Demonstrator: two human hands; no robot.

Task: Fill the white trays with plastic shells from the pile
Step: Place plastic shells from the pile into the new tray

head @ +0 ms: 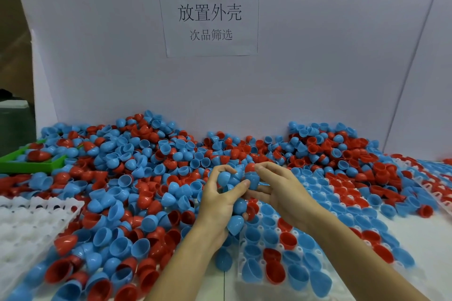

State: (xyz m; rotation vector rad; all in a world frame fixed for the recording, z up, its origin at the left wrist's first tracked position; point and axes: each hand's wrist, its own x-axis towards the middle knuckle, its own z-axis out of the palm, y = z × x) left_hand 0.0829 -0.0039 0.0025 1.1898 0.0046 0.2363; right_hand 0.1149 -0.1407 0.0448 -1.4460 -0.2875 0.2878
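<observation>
Above the white tray (247, 247), left hand (217, 199) grip clamped on several blue shells (226, 177); right hand (281, 190) pinches a red-and-blue shell stack (252, 175).

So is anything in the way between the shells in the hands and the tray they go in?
Nothing visible blocks the way. The left hand and right hand hold blue shells just above the near edge of the pile. The white tray lies right below them, many pockets already filled, a few open ones near its front-left edge.

Blue and red plastic shells (137, 178) lie heaped beside white trays (266, 247), one partly filled, open sides up.
</observation>
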